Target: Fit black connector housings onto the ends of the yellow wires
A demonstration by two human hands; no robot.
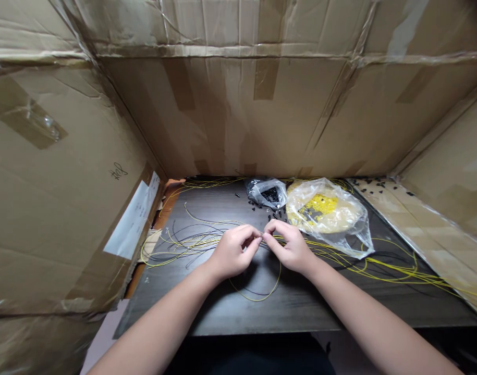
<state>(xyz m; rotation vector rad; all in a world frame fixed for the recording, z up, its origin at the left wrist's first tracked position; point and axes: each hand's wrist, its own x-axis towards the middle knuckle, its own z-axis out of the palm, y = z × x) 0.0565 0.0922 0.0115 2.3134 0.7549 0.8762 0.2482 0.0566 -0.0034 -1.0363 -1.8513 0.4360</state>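
Observation:
Over the middle of the dark tabletop [215, 312], my left hand [236, 252] and my right hand [287, 246] meet fingertip to fingertip. Both are closed in a pinch on a thin wire; its end, and any small part on it, is mostly hidden by the fingers. Below them a yellow wire [257, 300] curves in a loop on the table. Behind and under my hands runs a loose bundle of yellow and black wires [191, 242], spreading left; more yellow wires [379, 265] stretch to the right.
A clear bag of small black parts [271, 195] lies at the back, with loose ones around it. Beside it is a larger bag of small yellow parts [324, 205]. Cardboard walls [230, 114] enclose the back and sides. Paper sheets [132, 219] are stuck at left.

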